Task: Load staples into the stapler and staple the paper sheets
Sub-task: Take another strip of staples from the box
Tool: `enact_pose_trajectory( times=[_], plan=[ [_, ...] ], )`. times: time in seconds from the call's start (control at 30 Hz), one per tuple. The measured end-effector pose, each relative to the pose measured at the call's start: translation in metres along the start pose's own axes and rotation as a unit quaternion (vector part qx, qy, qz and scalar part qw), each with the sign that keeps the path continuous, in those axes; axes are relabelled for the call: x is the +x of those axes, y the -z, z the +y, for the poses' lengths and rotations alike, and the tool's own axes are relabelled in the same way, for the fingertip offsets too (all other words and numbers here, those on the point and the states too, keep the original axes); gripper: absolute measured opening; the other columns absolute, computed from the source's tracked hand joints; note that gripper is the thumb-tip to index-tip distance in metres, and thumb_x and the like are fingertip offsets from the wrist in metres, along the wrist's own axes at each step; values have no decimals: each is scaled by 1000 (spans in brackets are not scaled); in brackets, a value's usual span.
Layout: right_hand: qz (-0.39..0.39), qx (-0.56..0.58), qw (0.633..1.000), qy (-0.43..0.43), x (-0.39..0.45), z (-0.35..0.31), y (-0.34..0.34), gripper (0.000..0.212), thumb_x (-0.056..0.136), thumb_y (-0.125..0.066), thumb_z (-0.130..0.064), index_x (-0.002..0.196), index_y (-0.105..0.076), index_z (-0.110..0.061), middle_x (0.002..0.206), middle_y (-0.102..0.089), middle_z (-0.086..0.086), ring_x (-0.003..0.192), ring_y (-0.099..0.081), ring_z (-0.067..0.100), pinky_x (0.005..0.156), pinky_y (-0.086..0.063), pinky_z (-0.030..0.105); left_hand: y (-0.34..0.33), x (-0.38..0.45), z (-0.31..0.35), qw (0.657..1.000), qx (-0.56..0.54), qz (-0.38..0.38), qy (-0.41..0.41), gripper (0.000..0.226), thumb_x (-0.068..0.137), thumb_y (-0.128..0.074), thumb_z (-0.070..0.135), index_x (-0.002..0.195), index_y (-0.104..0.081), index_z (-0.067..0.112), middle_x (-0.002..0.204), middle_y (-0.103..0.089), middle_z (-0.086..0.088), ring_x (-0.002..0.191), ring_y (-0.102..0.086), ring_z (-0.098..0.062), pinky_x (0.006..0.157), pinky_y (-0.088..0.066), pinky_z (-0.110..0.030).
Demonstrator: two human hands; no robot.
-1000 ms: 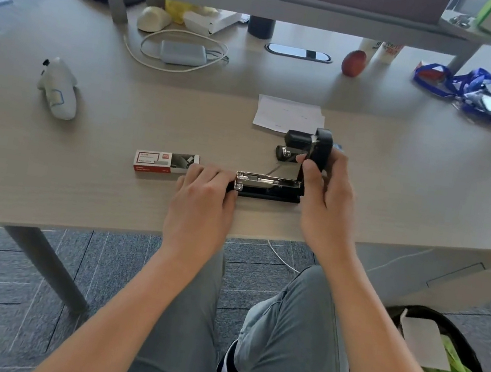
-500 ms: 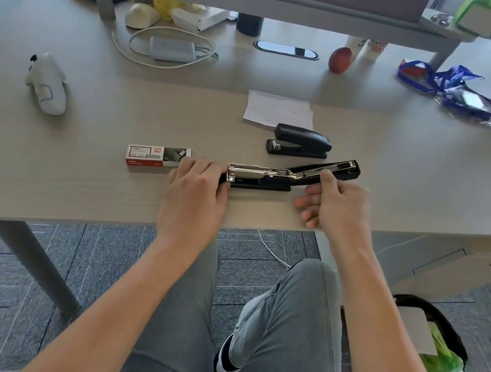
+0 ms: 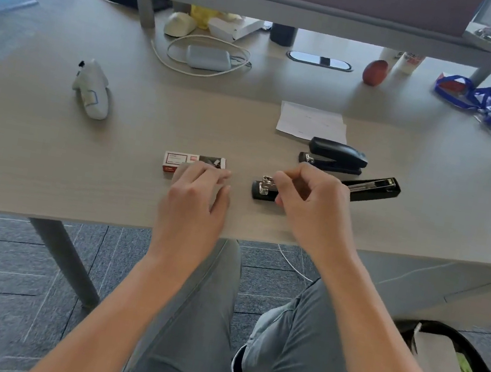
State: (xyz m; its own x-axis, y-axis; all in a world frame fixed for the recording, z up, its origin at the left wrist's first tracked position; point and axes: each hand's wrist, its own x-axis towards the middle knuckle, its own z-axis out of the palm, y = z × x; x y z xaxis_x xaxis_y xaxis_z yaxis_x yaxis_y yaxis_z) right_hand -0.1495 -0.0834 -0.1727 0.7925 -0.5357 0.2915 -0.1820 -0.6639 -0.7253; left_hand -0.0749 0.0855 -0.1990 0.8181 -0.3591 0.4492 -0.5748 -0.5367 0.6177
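Pale wood-grain desk (image 3: 47,159) carries a black stapler (image 3: 373,191) swung open flat near its front edge, chrome magazine exposed. Right hand (image 3: 310,200) curls over its middle, fingers bent and nearly closed; what they pinch is hidden. Left hand (image 3: 196,197), fingers loosely extended, touches the cardboard staple box (image 3: 190,160). White paper sheets (image 3: 311,122) lie farther back.

A black stapler (image 3: 327,191) lay opened flat near the tabletop's near edge, its lid (image 3: 373,190) swung back to the right and its metal channel facing up. To its left sat a small red-and-white staple box (image 3: 183,161), apparently open at its right end. Farther back lay white paper sheets (image 3: 311,122), flat and seemingly loose.
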Motion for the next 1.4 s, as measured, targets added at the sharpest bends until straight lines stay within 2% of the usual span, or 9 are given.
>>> enact_pose_trajectory(
  times=[0.07, 0.17, 0.33, 0.57, 0.73, 0.9, 1.07, 1.27, 1.4],
  plan=[
    [-9, -43, 998, 35, 8, -11, -11, 11, 94, -70, -34, 93, -77, -26, 74, -71, -11, 71, -63, 13, 72, -52, 33, 8, 2, -11, 1000, 16, 20, 7, 21, 92, -65, 11, 112, -72, 10, 112, -66, -2, 111, -53, -21, 88, -41, -22],
    [-38, -81, 992, 91, 23, -24, -26, 10, 94, -70, -30, 99, -78, -28, 84, -70, -14, 79, -60, 13, 75, -48, 32, 15, 9, -25, 998, 45, 39, 0, 26, 91, -65, 11, 116, -70, 10, 120, -64, -4, 117, -50, -25, 97, -48, -40],
    [-95, -113, 979, 139, 49, -34, -49, 14, 93, -71, -22, 103, -80, -26, 92, -69, -9, 87, -63, 16, 78, -47, 31, 13, 22, -45, 990, 128, -58, 11, 44, 90, -64, 19, 133, -58, 12, 151, -48, -10, 145, -35, -30, 114, -33, -53],
    [-165, -149, 957, 185, 70, -39, -65, 8, 91, -73, -32, 94, -80, -29, 87, -61, -12, 92, -60, 17, 73, -43, 32, 9, 21, -54, 987, 132, -95, 15, 51, 97, -52, 32, 145, -51, 15, 159, -40, -7, 151, -27, -25, 124, -20, -44],
    [-161, -172, 956, 173, 75, -43, -71, 15, 89, -74, -43, 90, -80, -30, 86, -64, -10, 82, -57, 13, 66, -35, 29, 9, 20, -53, 987, 135, -90, 18, 51, 97, -53, 31, 145, -51, 15, 159, -41, -7, 151, -28, -24, 123, -23, -43],
    [-177, -219, 953, 114, 78, -52, -78, 18, 84, -73, -47, 87, -79, -30, 87, -72, -8, 82, -66, 18, 65, -47, 31, 9, 19, -51, 986, 136, -89, 21, 51, 97, -53, 32, 146, -51, 14, 158, -42, -7, 151, -29, -25, 121, -25, -43],
    [-215, -259, 940, 61, 84, -64, -80, 11, 82, -73, -42, 79, -73, -31, 94, -78, -5, 89, -70, 24, 66, -45, 30, 10, 20, -50, 985, 143, -96, 25, 53, 98, -52, 33, 147, -48, 15, 159, -40, -6, 152, -26, -23, 122, -24, -42],
    [-234, -181, 955, -4, 86, -59, -80, 13, 76, -78, -41, 78, -79, -28, 77, -76, -6, 80, -71, 18, 68, -55, 31, 12, 20, -49, 983, 149, -102, 25, 54, 99, -49, 35, 150, -45, 16, 161, -36, -5, 153, -23, -23, 123, -21, -41],
    [-212, -154, 965, -5, 82, -54, -83, 9, 78, -79, -37, 78, -78, -28, 68, -70, -7, 73, -67, 19, 62, -47, 29, 11, 20, -50, 982, 152, -106, 23, 55, 99, -48, 35, 150, -44, 15, 161, -37, -6, 153, -23, -23, 124, -20, -40]
  ],
)
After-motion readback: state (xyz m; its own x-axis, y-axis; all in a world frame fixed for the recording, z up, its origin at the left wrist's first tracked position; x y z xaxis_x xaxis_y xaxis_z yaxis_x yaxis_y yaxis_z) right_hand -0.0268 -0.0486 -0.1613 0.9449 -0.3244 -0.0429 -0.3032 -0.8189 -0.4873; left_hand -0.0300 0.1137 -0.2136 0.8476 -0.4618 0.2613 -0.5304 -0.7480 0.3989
